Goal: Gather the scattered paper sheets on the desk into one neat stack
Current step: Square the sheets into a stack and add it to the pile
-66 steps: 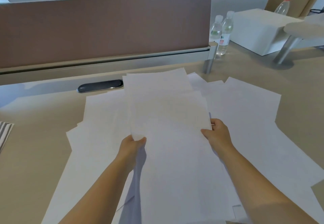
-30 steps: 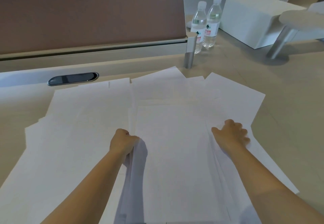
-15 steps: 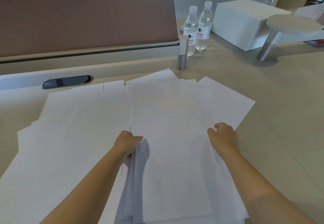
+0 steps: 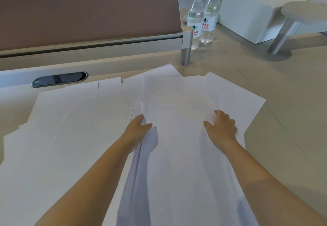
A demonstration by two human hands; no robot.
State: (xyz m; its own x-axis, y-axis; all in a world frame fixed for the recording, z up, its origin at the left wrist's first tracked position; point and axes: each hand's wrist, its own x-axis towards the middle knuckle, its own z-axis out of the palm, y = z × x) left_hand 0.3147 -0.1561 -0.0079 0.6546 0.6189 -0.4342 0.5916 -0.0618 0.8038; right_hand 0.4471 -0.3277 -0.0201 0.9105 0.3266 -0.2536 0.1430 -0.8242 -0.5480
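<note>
Several white paper sheets lie overlapping on the beige desk (image 4: 283, 102). A loose pile of sheets (image 4: 177, 146) in the middle is lifted along its left edge, where my left hand (image 4: 139, 130) grips it, thumb on top and fingers hidden beneath. My right hand (image 4: 221, 128) rests on the sheets at the pile's right side, fingers spread and slightly bent over the paper. More sheets (image 4: 70, 137) spread flat to the left, and the corner of one sheet (image 4: 247, 102) sticks out to the right.
A brown partition (image 4: 88, 10) with a metal post (image 4: 185, 49) runs along the back. Two water bottles (image 4: 201, 17) stand beside the post, and a white box (image 4: 251, 10) and a round stand (image 4: 283, 36) are at the back right. A dark cable slot (image 4: 59, 79) sits at the back left.
My right hand went out over the right-hand sheets, drew back to the pile's edge, and now lies spread on the paper. My left hand has kept its grip on the pile's left edge.
</note>
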